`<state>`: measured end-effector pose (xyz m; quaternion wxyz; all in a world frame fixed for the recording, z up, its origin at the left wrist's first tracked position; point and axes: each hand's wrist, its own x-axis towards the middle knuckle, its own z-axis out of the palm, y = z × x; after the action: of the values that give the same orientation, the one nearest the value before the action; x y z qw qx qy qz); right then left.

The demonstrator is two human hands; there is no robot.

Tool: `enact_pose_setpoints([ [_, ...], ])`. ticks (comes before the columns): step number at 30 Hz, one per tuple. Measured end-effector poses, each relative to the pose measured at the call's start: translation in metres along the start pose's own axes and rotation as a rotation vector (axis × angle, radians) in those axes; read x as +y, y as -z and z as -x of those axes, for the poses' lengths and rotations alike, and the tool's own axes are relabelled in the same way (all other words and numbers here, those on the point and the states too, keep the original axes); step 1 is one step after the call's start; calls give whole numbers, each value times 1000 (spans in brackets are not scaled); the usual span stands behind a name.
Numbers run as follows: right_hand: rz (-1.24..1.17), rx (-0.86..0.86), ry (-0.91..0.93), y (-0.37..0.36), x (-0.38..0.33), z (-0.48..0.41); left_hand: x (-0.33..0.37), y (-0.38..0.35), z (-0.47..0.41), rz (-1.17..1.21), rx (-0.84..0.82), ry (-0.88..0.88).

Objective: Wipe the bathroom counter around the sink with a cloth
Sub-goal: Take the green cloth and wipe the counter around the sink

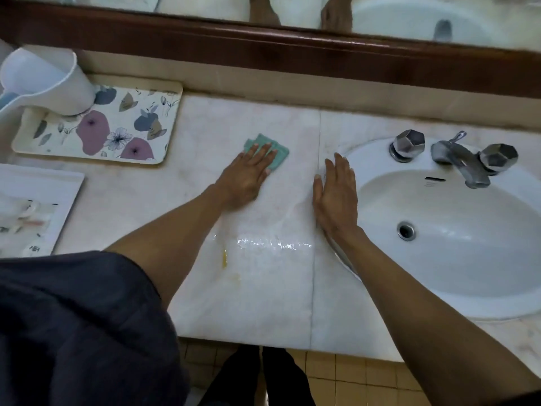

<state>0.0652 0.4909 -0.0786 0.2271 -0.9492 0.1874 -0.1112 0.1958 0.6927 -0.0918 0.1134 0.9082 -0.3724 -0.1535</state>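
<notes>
A small teal cloth lies flat on the pale marble counter, left of the white oval sink. My left hand presses down on the cloth, fingers spread over it, so only its far edge shows. My right hand rests flat and empty on the left rim of the sink, fingers together. A wet streak glistens on the counter in front of both hands, with a yellowish stain at its left end.
A flowered tray sits at the back left with a white jug on it. A white board with small items lies at the left edge. Chrome taps stand behind the sink. A wooden mirror frame borders the back.
</notes>
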Motion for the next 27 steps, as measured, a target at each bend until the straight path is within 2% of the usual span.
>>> enact_pose_setpoints([
  [6,-99,-169,129,-27,-37,-4,-70,21,65,99,71,144],
  [11,-30,-307,237,-62,-67,4,-23,-26,151,41,134,237],
  [13,-18,-311,244,-70,-74,6,2,-41,178,33,105,190],
  [16,6,-269,241,-78,-76,10,-20,-33,188,-9,38,45],
  [17,18,-259,244,-79,-75,11,-33,-26,180,-17,33,47],
  [19,35,-242,237,-80,-73,12,-51,-14,157,12,73,179],
  [22,54,-217,234,-82,-75,14,-30,-16,140,89,128,349],
  [24,57,-214,234,-81,-75,15,3,-36,154,98,133,326],
  [27,50,-227,240,-80,-75,16,42,-61,204,54,123,174],
])
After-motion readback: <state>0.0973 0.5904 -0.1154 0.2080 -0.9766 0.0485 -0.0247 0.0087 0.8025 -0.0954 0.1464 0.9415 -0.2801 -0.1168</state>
